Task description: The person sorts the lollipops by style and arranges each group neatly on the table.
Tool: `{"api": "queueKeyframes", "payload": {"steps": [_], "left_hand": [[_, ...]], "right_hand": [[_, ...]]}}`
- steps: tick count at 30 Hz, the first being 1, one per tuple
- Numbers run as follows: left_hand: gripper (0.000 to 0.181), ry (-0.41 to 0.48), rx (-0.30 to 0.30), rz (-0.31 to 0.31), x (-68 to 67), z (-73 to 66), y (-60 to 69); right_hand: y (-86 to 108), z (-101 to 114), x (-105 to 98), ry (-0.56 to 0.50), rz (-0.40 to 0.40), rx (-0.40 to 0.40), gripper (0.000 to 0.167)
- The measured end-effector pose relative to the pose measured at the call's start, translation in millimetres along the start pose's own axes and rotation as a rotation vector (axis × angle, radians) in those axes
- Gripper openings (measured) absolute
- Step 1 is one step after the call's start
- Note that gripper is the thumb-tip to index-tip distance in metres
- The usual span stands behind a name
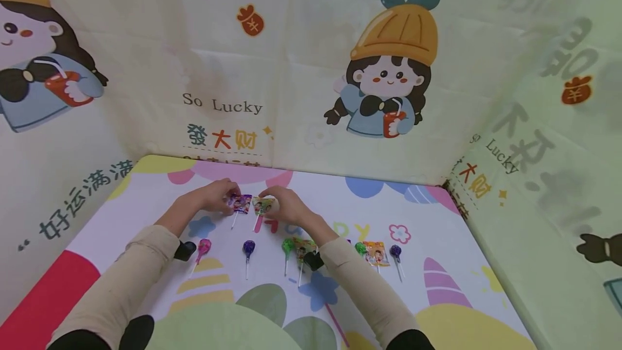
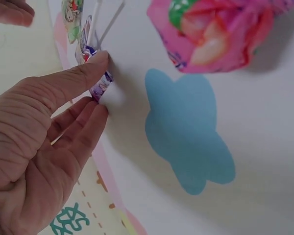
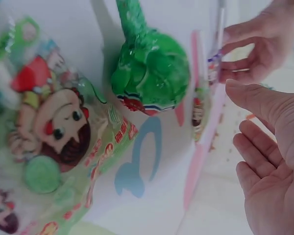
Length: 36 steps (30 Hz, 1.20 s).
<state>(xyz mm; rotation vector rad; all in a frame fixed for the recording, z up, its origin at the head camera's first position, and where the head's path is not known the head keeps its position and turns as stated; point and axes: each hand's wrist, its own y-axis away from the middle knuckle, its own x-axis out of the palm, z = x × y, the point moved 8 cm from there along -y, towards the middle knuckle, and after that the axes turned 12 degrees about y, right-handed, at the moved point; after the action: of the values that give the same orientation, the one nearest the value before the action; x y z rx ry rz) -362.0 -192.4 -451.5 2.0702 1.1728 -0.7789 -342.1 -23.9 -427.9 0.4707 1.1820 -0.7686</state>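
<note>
At the far part of the table, my left hand [image 1: 216, 196] pinches a flat purple-wrapped lollipop [image 1: 241, 203] by its edge. In the left wrist view, the thumb and fingertips meet around the purple wrapper [image 2: 102, 85]. Just to the right lies a green flat-wrapped lollipop [image 1: 262, 206], its white stick toward me. My right hand [image 1: 288, 205] is beside that lollipop. The right wrist view shows the right hand [image 3: 279, 142] with thumb and fingers apart, holding nothing, and the green-wrapped lollipop [image 3: 198, 115] a little away from them.
A nearer row holds a pink lollipop [image 1: 204, 246], a dark purple one [image 1: 249, 247], a green ball one [image 1: 288, 246], a flat green-wrapped one [image 1: 304, 247], an orange-wrapped one [image 1: 376, 253] and another purple one [image 1: 396, 251]. My right forearm covers part of this row. Printed cloth hangs behind the table.
</note>
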Motion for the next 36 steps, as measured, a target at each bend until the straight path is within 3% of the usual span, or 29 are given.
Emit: {"api": "queueKeyframes", "payload": {"steps": [4, 14, 26, 36], "left_hand": [[0.05, 0.003, 0.011, 0.0, 1.0, -0.6, 2.5], [0.063, 0.015, -0.009, 0.009, 2.6, 3.0, 1.0], [0.049, 0.026, 0.144, 0.015, 9.4, -8.2, 4.7], [0.052, 0.039, 0.146, 0.004, 6.8, -3.7, 4.7]], "right_hand": [[13.5, 2, -8, -0.062, -0.035, -0.027, 0.045], [37.6, 5, -17, -0.146, -0.046, 0.014, 0.047], [75.3, 4, -29, -0.24, -0.148, 0.032, 0.048], [106.0, 0, -36, -0.283, -0.177, 0.057, 0.048]]}}
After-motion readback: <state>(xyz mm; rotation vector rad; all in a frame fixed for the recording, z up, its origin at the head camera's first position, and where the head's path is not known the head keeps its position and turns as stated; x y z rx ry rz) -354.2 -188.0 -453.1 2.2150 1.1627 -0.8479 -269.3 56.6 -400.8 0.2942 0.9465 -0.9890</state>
